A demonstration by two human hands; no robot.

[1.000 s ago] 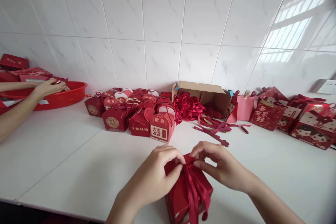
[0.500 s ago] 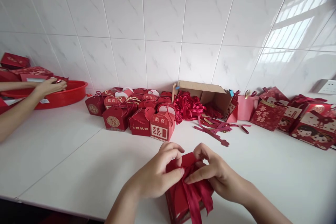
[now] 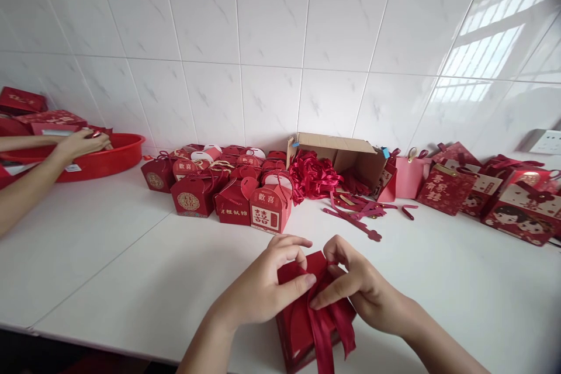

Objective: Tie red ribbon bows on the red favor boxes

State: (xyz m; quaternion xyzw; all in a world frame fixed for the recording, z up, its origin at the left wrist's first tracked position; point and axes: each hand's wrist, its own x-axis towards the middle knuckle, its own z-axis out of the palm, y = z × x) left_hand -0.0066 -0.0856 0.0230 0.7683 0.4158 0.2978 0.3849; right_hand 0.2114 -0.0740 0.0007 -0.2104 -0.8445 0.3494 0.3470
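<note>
A red gift box (image 3: 294, 327) sits on the white table near its front edge. Dark red ribbon (image 3: 321, 336) crosses its top, and two tails hang over the near side. My left hand (image 3: 267, 283) is over the box's left part, its thumb and curled fingers pinching the ribbon near the knot. From the right, my right hand (image 3: 359, 286) grips the ribbon at the same spot between thumb and fingers. The fingertips of both hands nearly meet over the box. How the knot is formed is partly hidden by the fingers.
Several red boxes (image 3: 190, 196) stand behind, beside a carton (image 3: 335, 141) with heaped red ribbon (image 3: 313, 175). Loose straps (image 3: 359, 210) lie right of centre, red bags (image 3: 447, 190) farther right. At left, another person's hands (image 3: 79, 146) work over a red basin (image 3: 120, 158).
My left thumb has moved slightly right, toward my right fingers, over the ribbon. My right hand has barely moved. The whole view has shifted very slightly.
</note>
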